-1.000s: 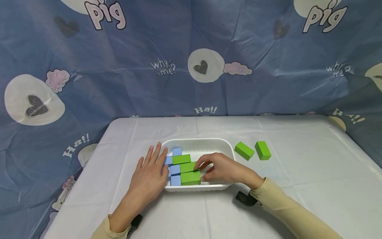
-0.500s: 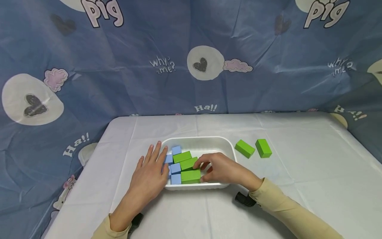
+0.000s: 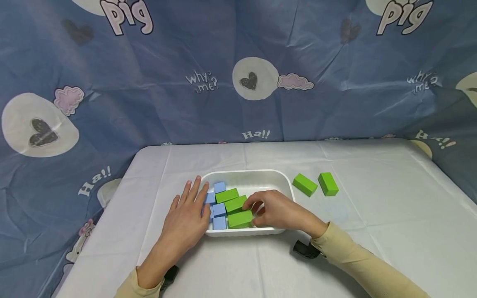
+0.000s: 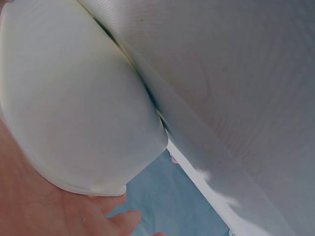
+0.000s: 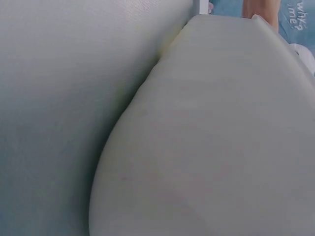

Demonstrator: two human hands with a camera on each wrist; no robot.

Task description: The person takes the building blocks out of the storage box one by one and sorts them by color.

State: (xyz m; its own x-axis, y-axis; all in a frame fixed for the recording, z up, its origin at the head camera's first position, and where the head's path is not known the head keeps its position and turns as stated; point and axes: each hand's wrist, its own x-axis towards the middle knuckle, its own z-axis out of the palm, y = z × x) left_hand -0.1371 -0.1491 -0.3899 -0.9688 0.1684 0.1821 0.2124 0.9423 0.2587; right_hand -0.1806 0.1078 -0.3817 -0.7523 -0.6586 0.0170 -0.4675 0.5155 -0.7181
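Observation:
A white tray (image 3: 257,232) lies on the white-covered table and holds green and blue blocks. My left hand (image 3: 186,219), fingers straight and spread, rests over its left end and hides part of the blue blocks. Inside the tray, my right hand (image 3: 275,209) pinches the nearest green block (image 3: 239,220) between curled thumb and fingers at its right end. Two more green blocks, a middle one (image 3: 235,205) and a farther one (image 3: 226,195), lie slanted behind it. Blue blocks (image 3: 219,223) line their left side. Pale surfaces fill most of both wrist views; left-hand fingers (image 4: 125,221) show low in the left one.
Two loose green blocks lie on the table right of the tray: a slanted one (image 3: 305,185) near the rim and another (image 3: 328,184) farther right. A blue printed curtain (image 3: 167,111) hangs behind the table's back edge.
The three green blocks, straight in their rows one second ago, have tilted, right ends swinging away from me. The nearest one has slid slightly right with my right hand. My left hand stays put.

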